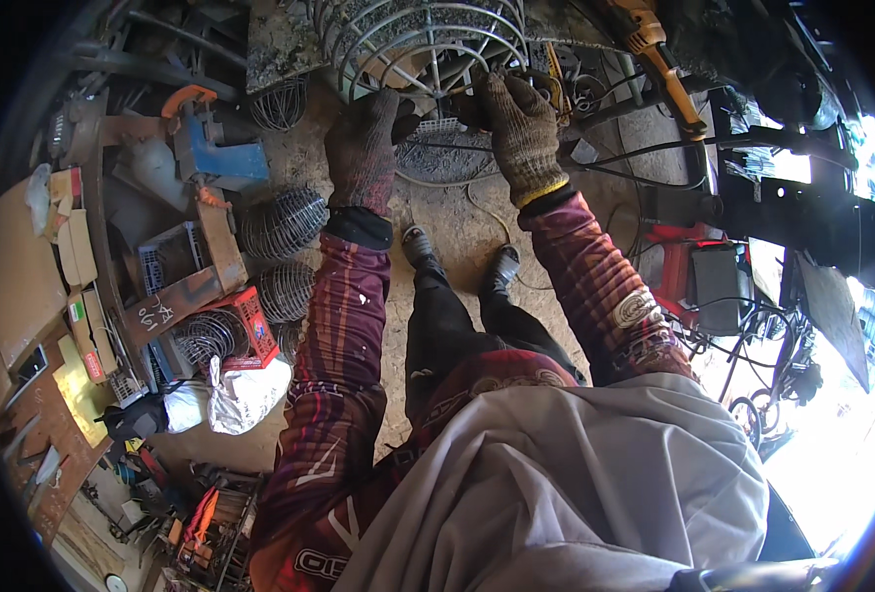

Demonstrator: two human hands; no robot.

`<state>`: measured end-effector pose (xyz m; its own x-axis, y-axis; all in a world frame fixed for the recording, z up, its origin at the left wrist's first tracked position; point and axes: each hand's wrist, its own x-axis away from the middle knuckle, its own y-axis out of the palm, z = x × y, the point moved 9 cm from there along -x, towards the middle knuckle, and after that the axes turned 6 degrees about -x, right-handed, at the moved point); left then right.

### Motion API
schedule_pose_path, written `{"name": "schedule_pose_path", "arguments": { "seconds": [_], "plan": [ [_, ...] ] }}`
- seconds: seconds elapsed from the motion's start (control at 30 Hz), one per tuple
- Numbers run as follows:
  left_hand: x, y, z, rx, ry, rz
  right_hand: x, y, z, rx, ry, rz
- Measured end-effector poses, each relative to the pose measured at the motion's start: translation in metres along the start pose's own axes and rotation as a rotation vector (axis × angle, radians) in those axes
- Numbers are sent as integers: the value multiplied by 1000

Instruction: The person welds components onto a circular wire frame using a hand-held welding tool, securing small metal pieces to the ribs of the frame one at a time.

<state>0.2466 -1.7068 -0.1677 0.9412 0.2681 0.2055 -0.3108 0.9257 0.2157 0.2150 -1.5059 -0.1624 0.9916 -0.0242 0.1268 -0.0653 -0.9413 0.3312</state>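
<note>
A domed cage of bent metal wire point(428, 44), made of curved bars and ribs, sits on the worktop at the top edge of the view. Its far part is cut off by the frame. My left hand point(361, 153), in a dark knit glove, is closed at the cage's near left edge. At the near right edge, my right hand point(524, 133) is closed too, in a greyish-brown knit glove with a yellow cuff. Both thumbs point inward, and the fingertips are mostly hidden behind the gloves and wires.
A rough worktop point(285, 44) supports the cage. An orange-yellow power tool point(659, 59) hangs at upper right, near black cables. Coiled wire baskets point(282, 222) stack at left, beside a blue metal piece point(220, 153) and a red box point(252, 326). A red stand point(676, 266) is at right.
</note>
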Motion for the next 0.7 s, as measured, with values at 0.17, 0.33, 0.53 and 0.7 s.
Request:
{"name": "schedule_pose_path", "arguments": {
  "seconds": [0.17, 0.33, 0.53, 0.7],
  "plan": [
    [0, -1, -3, 48, -27, -13, 1, 0, 4, -25, 42, 17],
    [-2, -3, -7, 59, -33, -17, 1, 1, 5, -27, 43, 11],
    [-1, -2, -6, 18, -12, -16, 0, 0, 3, 18, 30, 11],
    [0, -2, -4, -15, -13, -28, 3, 2, -1, 36, 32, 19]
  ]
}}
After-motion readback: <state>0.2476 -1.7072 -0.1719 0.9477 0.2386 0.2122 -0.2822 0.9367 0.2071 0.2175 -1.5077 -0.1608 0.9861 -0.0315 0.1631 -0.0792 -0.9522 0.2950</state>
